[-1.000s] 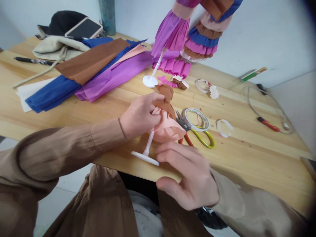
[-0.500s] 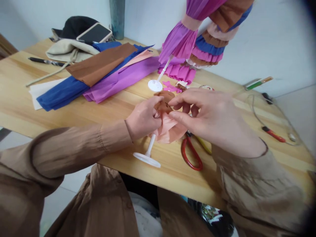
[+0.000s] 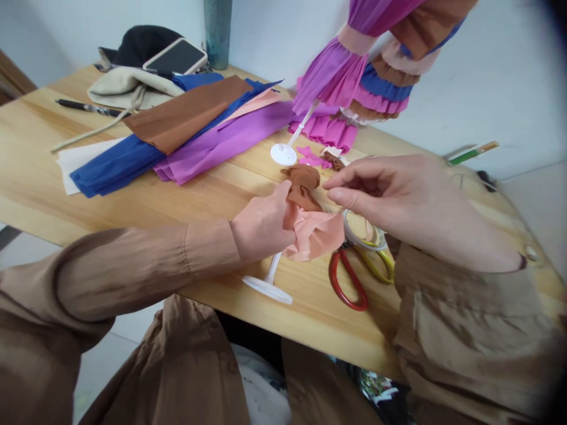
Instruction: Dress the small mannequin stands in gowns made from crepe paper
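My left hand (image 3: pixel 266 227) is closed around gathered peach crepe paper (image 3: pixel 314 236), just below a crumpled brown crepe paper piece (image 3: pixel 303 180). Under that hand a white stem comes down to a round white base (image 3: pixel 267 290), tilted near the table's front edge. My right hand (image 3: pixel 390 195) hovers to the right of the brown paper, apart from it. Its thumb and index fingertips come together in a pinch, and anything between them is too small to make out. Beneath it lie scissors (image 3: pixel 348 283) with one red and one yellow handle and a roll of tape (image 3: pixel 365 227).
Folded brown paper (image 3: pixel 190 115), blue paper (image 3: pixel 119 168) and purple paper (image 3: pixel 221 144) lie at the left. A phone (image 3: pixel 175 56) rests on a bag behind. A purple paper figure (image 3: pixel 319 77) on a white stand (image 3: pixel 283 154) leans at the back. Pink scraps (image 3: pixel 312 156) lie nearby.
My right hand has drawn away to the right from the brown and peach paper, uncovering it and the tape roll. My left hand keeps its hold. The view has shifted slightly.
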The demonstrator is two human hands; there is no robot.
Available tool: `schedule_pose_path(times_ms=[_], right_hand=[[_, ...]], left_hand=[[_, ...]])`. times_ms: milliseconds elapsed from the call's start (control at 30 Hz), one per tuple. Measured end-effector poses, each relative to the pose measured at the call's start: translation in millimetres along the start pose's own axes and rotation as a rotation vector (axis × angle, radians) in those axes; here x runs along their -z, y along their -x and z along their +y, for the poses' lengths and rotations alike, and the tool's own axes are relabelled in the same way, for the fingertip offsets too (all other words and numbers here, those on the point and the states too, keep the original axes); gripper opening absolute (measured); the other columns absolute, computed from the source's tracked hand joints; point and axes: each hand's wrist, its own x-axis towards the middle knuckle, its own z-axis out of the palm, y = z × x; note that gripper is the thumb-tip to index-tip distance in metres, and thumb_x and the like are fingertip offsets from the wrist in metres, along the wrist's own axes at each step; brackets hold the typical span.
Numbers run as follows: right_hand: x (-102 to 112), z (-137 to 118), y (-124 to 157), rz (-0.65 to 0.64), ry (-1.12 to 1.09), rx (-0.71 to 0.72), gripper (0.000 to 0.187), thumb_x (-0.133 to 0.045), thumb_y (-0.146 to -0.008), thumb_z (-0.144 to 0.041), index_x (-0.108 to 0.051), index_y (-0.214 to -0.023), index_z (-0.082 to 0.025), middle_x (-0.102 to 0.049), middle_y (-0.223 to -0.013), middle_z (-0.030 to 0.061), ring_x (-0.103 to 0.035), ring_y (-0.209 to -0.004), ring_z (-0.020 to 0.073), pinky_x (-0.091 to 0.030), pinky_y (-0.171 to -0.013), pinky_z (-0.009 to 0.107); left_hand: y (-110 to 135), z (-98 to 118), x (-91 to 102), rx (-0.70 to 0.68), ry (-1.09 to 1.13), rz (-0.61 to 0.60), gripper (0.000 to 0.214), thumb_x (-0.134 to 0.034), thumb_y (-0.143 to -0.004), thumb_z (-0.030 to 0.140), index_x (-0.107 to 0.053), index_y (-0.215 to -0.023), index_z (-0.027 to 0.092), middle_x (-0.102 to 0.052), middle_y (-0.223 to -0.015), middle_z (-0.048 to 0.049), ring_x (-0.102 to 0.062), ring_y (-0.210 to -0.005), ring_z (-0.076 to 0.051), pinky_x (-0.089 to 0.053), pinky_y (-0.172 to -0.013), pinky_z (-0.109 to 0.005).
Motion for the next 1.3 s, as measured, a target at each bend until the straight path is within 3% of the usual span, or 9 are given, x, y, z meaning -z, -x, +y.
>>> schedule_pose_path(times_ms=[167,400,567,700,900,1100,1200,1300], right_hand=[[-1.2,0.5,-0.4,-0.040,-0.020,-0.020,0.015,-0.066,-0.079,-0.034,-0.069,-0.071,-0.022,-0.066,-0.068,0.0019,-0.056,-0.058,0.0169,-0.039,-0.052,0.032],[6.4,2.2,3.6,-0.045,0.032,-0.006,0.011,-0.066,-0.076,-0.032,-0.067,-0.079,-0.022,-0.064,-0.069,0.0019,-0.057,-0.060,0.0187,-0.040,-0.055,0.033],[-3.5,-3.3,8.1,-0.027,0.336,0.148,0.022,-0.069,-0.072,-0.031,-0.061,-0.090,-0.020,-0.065,-0.085,0.0054,-0.059,-0.075,0.0223,-0.040,-0.063,0.034],[-16.9,-8.1,6.4,0.025,0.420,0.164,0.007,-0.058,-0.076,-0.020,-0.060,-0.083,-0.020,-0.065,-0.085,0.0075,-0.059,-0.077,0.0235,-0.039,-0.063,0.034],[-13.5,-1.4,4.9,0.149,0.188,0.025,0.009,-0.057,-0.073,-0.016,-0.059,-0.066,-0.021,-0.063,-0.065,0.0022,-0.056,-0.061,0.0182,-0.038,-0.058,0.032],[-10.9,7.7,4.1,0.123,0.006,-0.098,0.009,-0.061,-0.071,-0.018,-0.059,-0.062,-0.020,-0.060,-0.057,-0.0001,-0.053,-0.052,0.0141,-0.038,-0.053,0.029],[-11.1,8.8,3.0,0.084,-0.051,-0.133,0.010,-0.062,-0.072,-0.019,-0.059,-0.062,-0.019,-0.061,-0.057,0.0005,-0.054,-0.052,0.0141,-0.038,-0.052,0.028],[-9.8,7.9,2.6,0.062,-0.091,-0.148,0.011,-0.063,-0.073,-0.020,-0.060,-0.062,-0.020,-0.062,-0.058,0.0008,-0.056,-0.054,0.0150,-0.039,-0.052,0.029]], left_hand=[[-1.8,-6.2,-4.9,-0.112,-0.001,0.068,0.064,-0.068,-0.074,0.022,-0.045,-0.133,0.018,-0.070,-0.104,-0.0070,-0.068,-0.086,-0.021,-0.054,-0.076,-0.035],[3.1,-3.6,-1.8,-0.239,-0.192,0.221,0.062,-0.050,-0.089,0.032,-0.033,-0.145,0.012,-0.069,-0.074,-0.0021,-0.064,-0.065,-0.017,-0.052,-0.067,-0.030],[4.5,-3.8,-8.4,-0.225,-0.424,0.129,0.069,-0.045,-0.092,0.032,-0.019,-0.151,0.009,-0.070,-0.078,-0.0072,-0.065,-0.061,-0.021,-0.048,-0.059,-0.030],[7.2,5.8,-6.7,-0.179,-0.493,0.082,0.073,-0.045,-0.092,0.032,-0.011,-0.153,0.008,-0.071,-0.083,-0.0116,-0.067,-0.065,-0.025,-0.050,-0.061,-0.035],[4.7,15.3,2.2,-0.191,-0.403,0.104,0.070,-0.050,-0.089,0.034,-0.022,-0.148,0.012,-0.070,-0.098,-0.0123,-0.068,-0.078,-0.023,-0.052,-0.073,-0.035],[8.7,23.6,6.0,-0.211,-0.389,0.125,0.060,-0.052,-0.085,0.032,-0.035,-0.139,0.013,-0.068,-0.083,-0.0059,-0.066,-0.074,-0.022,-0.052,-0.070,-0.035],[11.3,20.5,7.2,-0.253,-0.456,0.184,0.035,-0.044,-0.090,0.032,-0.053,-0.121,0.017,-0.065,-0.076,-0.0039,-0.063,-0.068,-0.020,-0.050,-0.066,-0.033],[7.4,12.1,12.9,-0.429,-0.491,0.222,0.028,-0.036,-0.092,0.027,-0.063,-0.096,0.020,-0.064,-0.081,-0.0056,-0.061,-0.070,-0.018,-0.047,-0.064,-0.032]])
